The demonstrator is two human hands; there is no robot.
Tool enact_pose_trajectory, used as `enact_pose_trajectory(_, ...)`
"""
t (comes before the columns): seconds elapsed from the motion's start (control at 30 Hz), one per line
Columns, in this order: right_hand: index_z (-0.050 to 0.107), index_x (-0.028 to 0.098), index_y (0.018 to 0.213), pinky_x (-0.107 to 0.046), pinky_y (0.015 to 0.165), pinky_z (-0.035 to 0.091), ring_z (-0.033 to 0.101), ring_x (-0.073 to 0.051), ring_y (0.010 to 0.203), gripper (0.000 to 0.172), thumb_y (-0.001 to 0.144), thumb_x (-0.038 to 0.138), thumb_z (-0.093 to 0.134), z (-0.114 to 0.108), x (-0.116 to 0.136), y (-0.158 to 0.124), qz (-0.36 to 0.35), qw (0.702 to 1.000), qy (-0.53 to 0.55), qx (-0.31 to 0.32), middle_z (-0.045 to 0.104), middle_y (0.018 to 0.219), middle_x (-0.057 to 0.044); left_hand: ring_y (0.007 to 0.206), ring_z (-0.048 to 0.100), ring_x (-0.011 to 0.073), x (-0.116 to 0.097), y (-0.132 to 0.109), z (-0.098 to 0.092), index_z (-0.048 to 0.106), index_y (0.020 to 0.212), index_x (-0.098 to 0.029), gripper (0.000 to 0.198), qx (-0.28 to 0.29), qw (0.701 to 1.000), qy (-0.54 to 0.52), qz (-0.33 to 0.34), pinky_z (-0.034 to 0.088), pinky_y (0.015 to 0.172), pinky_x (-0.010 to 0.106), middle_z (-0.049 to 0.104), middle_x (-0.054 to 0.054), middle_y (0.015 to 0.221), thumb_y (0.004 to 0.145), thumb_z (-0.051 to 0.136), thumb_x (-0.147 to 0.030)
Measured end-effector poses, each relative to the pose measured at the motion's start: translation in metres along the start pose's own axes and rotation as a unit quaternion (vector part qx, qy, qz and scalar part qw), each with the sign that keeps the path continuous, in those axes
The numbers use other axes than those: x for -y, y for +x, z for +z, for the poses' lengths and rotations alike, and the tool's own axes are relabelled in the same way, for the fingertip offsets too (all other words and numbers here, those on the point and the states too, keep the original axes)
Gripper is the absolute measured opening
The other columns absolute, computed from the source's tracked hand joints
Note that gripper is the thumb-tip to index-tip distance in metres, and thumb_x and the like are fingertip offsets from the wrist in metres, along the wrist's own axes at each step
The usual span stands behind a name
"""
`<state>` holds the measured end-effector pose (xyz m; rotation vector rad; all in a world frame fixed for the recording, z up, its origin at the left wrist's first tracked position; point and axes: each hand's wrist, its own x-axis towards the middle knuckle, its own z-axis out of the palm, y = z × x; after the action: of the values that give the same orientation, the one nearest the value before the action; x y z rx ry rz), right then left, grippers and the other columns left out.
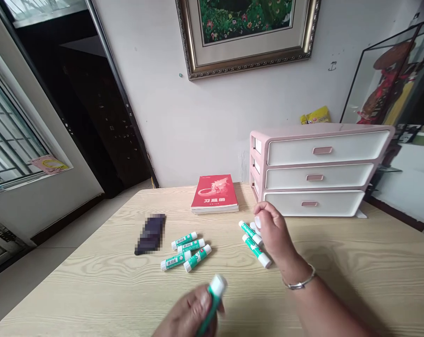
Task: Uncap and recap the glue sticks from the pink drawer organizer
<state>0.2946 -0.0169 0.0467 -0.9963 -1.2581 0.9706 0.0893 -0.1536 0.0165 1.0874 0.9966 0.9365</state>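
My left hand, low in the view, is closed around a green glue stick with a white cap, held upright. Farther out on the wooden table, my right hand has its fingers curled, pinching a glue stick that has a small white cap at its tip. A second glue stick lies just beneath that hand. A cluster of several green-and-white glue sticks lies on the table to the left.
A pink three-drawer organiser stands at the back right with its drawers closed. A red book lies beside it, and a dark blurred flat object lies to the left. A framed picture hangs on the wall.
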Motion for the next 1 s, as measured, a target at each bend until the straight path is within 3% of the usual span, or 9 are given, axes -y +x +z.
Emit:
enact_pose_trajectory(0.13, 0.054, 0.023, 0.082, -0.023, 0.049, 0.036, 0.040, -0.014, 0.053, 0.017, 0.085, 0.033, 0.041, 0.010, -0.010, -0.003, -0.040, 0.997, -0.068, 0.019, 0.039, 0.057, 0.005, 0.055, 0.041, 0.0112, -0.033, 0.016, -0.030, 0.061, 0.081, -0.017, 0.053, -0.166, 0.982, 0.019, 0.091, 0.038, 0.052, 0.025, 0.047, -0.001, 0.065, 0.082, 0.058, -0.070)
enact_pose_trajectory(0.2, 0.056, 0.022, 0.084, -0.024, 0.050, 0.037, 0.043, -0.014, 0.055, 0.019, 0.085, 0.033, 0.041, 0.012, -0.016, -0.003, -0.027, 0.995, -0.089, 0.021, 0.044, 0.060, 0.003, 0.058, 0.045, 0.0119, -0.047, 0.026, -0.050, 0.061, 0.088, -0.017, 0.053, -0.207, 0.970, 0.083, 0.094, 0.038, 0.053, 0.025, 0.052, 0.000, 0.072, 0.083, 0.057, -0.069)
enact_pose_trajectory(0.27, 0.057, 0.022, 0.086, -0.025, 0.050, 0.037, 0.044, -0.015, 0.056, 0.020, 0.085, 0.034, 0.040, 0.012, -0.019, 0.000, -0.005, 0.994, -0.103, 0.019, 0.045, 0.060, 0.003, 0.062, 0.049, 0.0131, -0.056, 0.037, -0.071, 0.062, 0.093, -0.018, 0.050, -0.227, 0.945, 0.221, 0.081, 0.043, 0.060, 0.026, 0.057, 0.001, 0.077, 0.086, 0.053, -0.067)
enact_pose_trajectory(0.37, 0.058, 0.021, 0.087, -0.025, 0.052, 0.037, 0.044, -0.015, 0.056, 0.023, 0.085, 0.035, 0.040, 0.011, -0.020, 0.003, 0.003, 0.994, -0.103, 0.025, 0.043, 0.059, 0.003, 0.074, 0.058, 0.0184, -0.055, 0.053, -0.100, 0.061, 0.114, -0.020, 0.045, -0.290, 0.861, 0.413, 0.057, 0.044, 0.065, 0.027, 0.064, 0.002, 0.085, 0.092, 0.046, -0.056)
enact_pose_trajectory(0.47, 0.059, 0.021, 0.088, -0.024, 0.051, 0.035, 0.043, -0.015, 0.056, 0.024, 0.084, 0.037, 0.042, 0.012, -0.022, 0.002, 0.001, 0.996, -0.084, 0.036, 0.043, 0.059, 0.004, 0.090, 0.065, 0.0236, -0.046, 0.068, -0.119, 0.064, 0.113, -0.018, 0.038, -0.323, 0.768, 0.553, -0.002, 0.045, 0.074, 0.029, 0.070, 0.007, 0.096, 0.093, 0.044, -0.043)
enact_pose_trajectory(0.57, 0.060, 0.021, 0.087, -0.024, 0.050, 0.032, 0.041, -0.014, 0.055, 0.024, 0.083, 0.038, 0.044, 0.014, -0.023, 0.001, 0.011, 0.997, -0.070, 0.035, 0.042, 0.058, 0.005, 0.106, 0.065, 0.0271, -0.037, 0.076, -0.126, 0.064, 0.117, -0.016, 0.037, -0.340, 0.715, 0.608, -0.057, 0.044, 0.081, 0.030, 0.069, 0.013, 0.116, 0.092, 0.044, -0.036)
enact_pose_trajectory(0.87, 0.060, 0.020, 0.089, -0.021, 0.045, 0.022, 0.033, -0.010, 0.048, 0.028, 0.078, 0.044, 0.049, 0.022, -0.016, -0.003, 0.140, 0.985, 0.071, 0.077, 0.039, 0.054, 0.007, 0.108, 0.067, 0.0321, -0.032, 0.075, -0.127, 0.066, 0.120, -0.014, 0.043, -0.317, 0.704, 0.626, -0.112, 0.046, 0.080, 0.033, 0.072, 0.017, 0.117, 0.095, 0.039, -0.036)
enact_pose_trajectory(1.0, 0.062, 0.020, 0.091, -0.023, 0.047, 0.030, 0.044, -0.012, 0.052, 0.031, 0.083, 0.048, 0.049, 0.007, -0.024, 0.009, 0.096, 0.993, -0.014, 0.072, 0.050, 0.061, 0.004, 0.110, 0.067, 0.0310, -0.032, 0.074, -0.128, 0.063, 0.127, -0.013, 0.047, -0.307, 0.708, 0.625, -0.118, 0.046, 0.083, 0.033, 0.073, 0.016, 0.116, 0.094, 0.039, -0.037)
